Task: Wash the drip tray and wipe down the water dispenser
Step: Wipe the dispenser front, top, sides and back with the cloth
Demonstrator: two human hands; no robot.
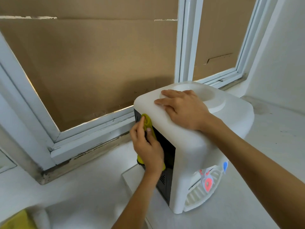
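A white countertop water dispenser (pixel 231 116) stands on a white counter, with black side panels and a round bottle well on top. My left hand (pixel 146 146) presses a yellow-green cloth (pixel 147 122) against the dispenser's black left side panel (pixel 168 156). My right hand (pixel 181 108) lies flat on the white top, fingers spread beside the bottle well. At the front lower right, the white ribbed drip tray (pixel 201 194) sits in place under the red tap (pixel 208 182) and blue tap (pixel 224 166).
A white-framed window (pixel 183 47) backed with brown cardboard (pixel 99 63) runs close behind and left of the dispenser. The white counter (pixel 90 179) spreads around it. A white wall (pixel 280 63) rises at right. Something yellow (pixel 18 219) shows at the bottom left corner.
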